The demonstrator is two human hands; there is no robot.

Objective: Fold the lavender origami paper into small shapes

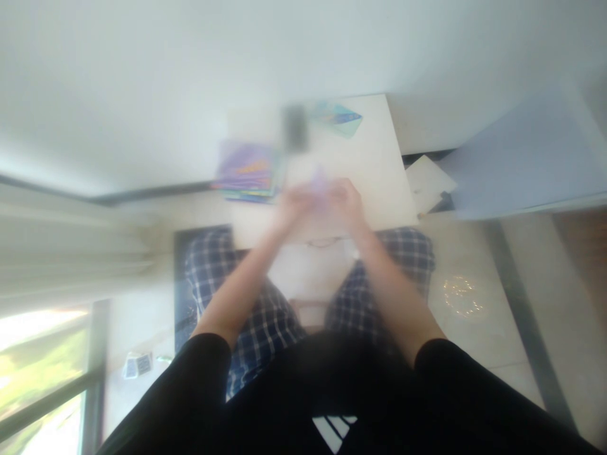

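Note:
A small light-purple piece, which looks like folded paper, is held between my two hands over the table. My left hand grips its left side, with fingers closed and blurred. On the right side my right hand has its fingers curled in against the same piece. Haze hides the piece's exact shape and folds. Left of my hands lies a stack of coloured sheets or packets, mostly purple on top. A blue-green pointed paper item rests near the table's far edge.
The white table stands against a pale wall. A blurred dark rectangular object sits toward its back. On the right are a white board-like piece and a large grey-blue panel. Small blue-white packets lie on the floor at left.

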